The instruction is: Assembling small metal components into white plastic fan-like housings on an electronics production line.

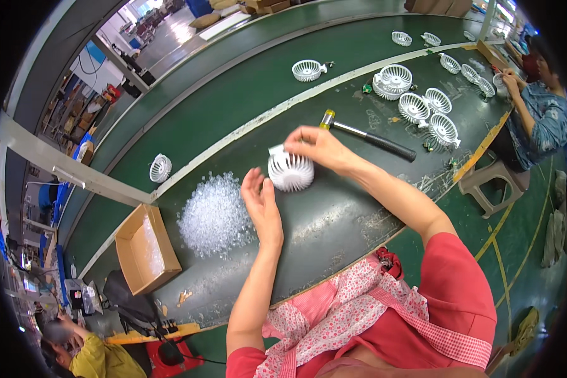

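In front of me a round white finned housing (291, 172) sits tilted on the dark bench, a squarish tab at its top. My right hand (321, 148) reaches over its upper right side, with bent fingers closed at its top edge; the thumb is partly hidden. Just left of the housing is my left hand (263, 211), thumb apart from the half-curled fingers, holding nothing. A heap of small clear plastic pieces (214, 217) spreads beside that hand. Beyond my right hand lies a hammer (375, 137) with a yellow-ended head and black grip.
An open cardboard box (165, 244) with clear pieces stands at the left. Several more white housings (414, 108) rest at the right, and others lie on the green conveyor (233, 94). One person (535, 120) works at far right, another (101, 356) at lower left.
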A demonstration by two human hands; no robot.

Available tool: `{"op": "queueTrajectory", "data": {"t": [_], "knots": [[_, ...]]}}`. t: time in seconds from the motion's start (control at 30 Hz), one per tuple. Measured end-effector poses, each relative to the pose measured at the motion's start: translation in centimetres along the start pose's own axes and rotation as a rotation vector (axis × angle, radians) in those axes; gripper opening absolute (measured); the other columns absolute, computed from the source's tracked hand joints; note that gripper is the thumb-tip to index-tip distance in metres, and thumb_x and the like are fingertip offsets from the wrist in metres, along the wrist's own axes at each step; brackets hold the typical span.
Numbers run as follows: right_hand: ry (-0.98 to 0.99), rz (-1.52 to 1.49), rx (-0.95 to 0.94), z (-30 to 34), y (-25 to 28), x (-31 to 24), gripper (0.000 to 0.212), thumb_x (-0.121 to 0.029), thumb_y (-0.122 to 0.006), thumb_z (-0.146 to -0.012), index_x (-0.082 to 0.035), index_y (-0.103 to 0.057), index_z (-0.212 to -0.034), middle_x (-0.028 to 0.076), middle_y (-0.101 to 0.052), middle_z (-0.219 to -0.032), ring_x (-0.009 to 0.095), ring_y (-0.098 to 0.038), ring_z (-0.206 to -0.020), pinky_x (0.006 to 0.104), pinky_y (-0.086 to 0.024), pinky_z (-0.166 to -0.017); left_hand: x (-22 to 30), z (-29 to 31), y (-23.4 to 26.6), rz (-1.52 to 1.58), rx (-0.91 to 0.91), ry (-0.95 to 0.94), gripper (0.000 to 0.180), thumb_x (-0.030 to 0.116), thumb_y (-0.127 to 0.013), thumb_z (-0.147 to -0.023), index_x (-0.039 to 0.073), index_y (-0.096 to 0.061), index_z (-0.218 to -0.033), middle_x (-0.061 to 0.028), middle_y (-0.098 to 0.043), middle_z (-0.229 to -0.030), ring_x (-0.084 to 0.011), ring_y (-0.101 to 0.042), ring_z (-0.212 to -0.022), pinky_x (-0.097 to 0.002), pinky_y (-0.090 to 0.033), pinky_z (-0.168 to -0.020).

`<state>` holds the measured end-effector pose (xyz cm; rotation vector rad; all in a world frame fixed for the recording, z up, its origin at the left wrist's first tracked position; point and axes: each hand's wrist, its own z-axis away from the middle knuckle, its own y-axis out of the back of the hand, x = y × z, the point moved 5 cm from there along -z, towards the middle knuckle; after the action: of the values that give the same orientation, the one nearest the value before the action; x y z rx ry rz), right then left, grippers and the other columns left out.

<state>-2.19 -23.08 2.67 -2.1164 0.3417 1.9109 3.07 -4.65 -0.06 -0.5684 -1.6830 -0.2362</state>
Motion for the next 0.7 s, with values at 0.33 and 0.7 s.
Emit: {"op": "queueTrajectory", "data": {"t": [0.33,0.7], "knots": [[0.638,0.864,0.281,-14.7,5.3,0.0,0.041,-0.021,-0.068,-0.088,-0.006,-0.058,-0.125,0.018,-0.059,-0.125,0.038,-0.055,-0.118,0.0469,-0.045,-0.1,-0.8,2.8,-5.1,-0.966,-0.59,-0.539,0.063,0.021,-0.068,-0.092,-0.002,-0.041,-0.143,-0.0234,-0.044,-0.146,-0.043,-0.037,-0.139,-0.0517,-0.03,-0.116],[0.057,1.368,0.669,-17.4,20.9,5.8,0.022,-0.006,-0.058,-0.083,-0.001,-0.068,-0.102,0.024,-0.064,-0.107,0.042,-0.064,-0.101,0.0507,-0.054,-0.087,-1.5,0.7,-3.3,-1.083,-0.367,-0.494,0.063,0.023,-0.065,-0.094,-0.004,-0.039,-0.144,-0.0228,-0.044,-0.146,-0.0417,-0.036,-0.14,-0.052,-0.028,-0.117]]}}
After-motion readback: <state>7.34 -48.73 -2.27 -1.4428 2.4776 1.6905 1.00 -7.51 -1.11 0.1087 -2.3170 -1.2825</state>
